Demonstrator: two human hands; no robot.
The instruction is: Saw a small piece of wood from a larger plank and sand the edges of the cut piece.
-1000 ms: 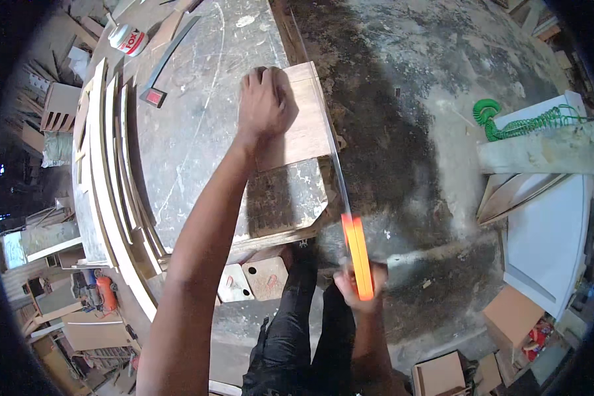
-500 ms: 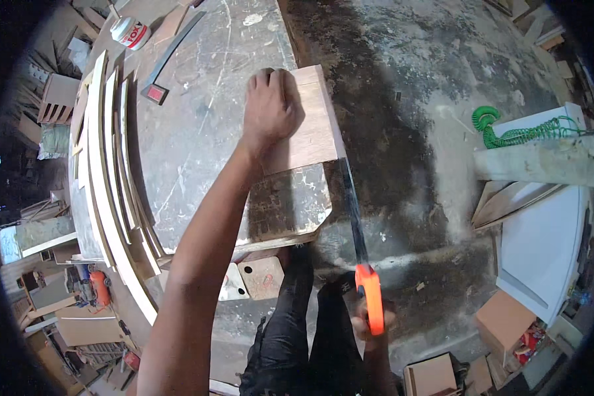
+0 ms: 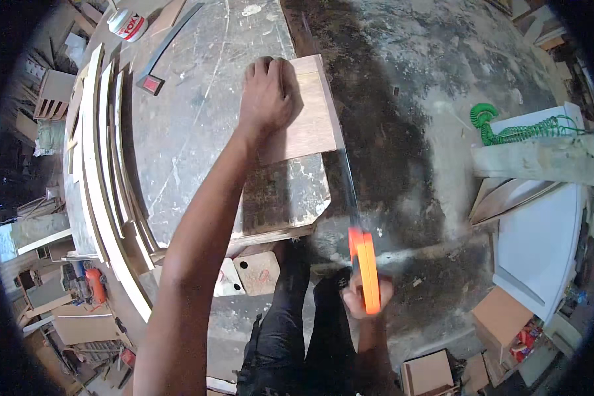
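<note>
One handsaw (image 3: 368, 270), wrapped by my right hand (image 3: 354, 301), points forward to the right edge of the plywood board (image 3: 313, 112) on the worktop (image 3: 191, 132), under my left hand (image 3: 265, 98), fingers bunched.

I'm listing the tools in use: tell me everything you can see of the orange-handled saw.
The handsaw has a bright orange handle, gripped in the right hand, and a narrow-looking, grey, metallic blade seen nearly edge-on. It points forward, handle nearest; the handle's front end is blurred. The blade reaches the near right corner of the wooden board; whether its teeth are in the wood can't be told.
</note>
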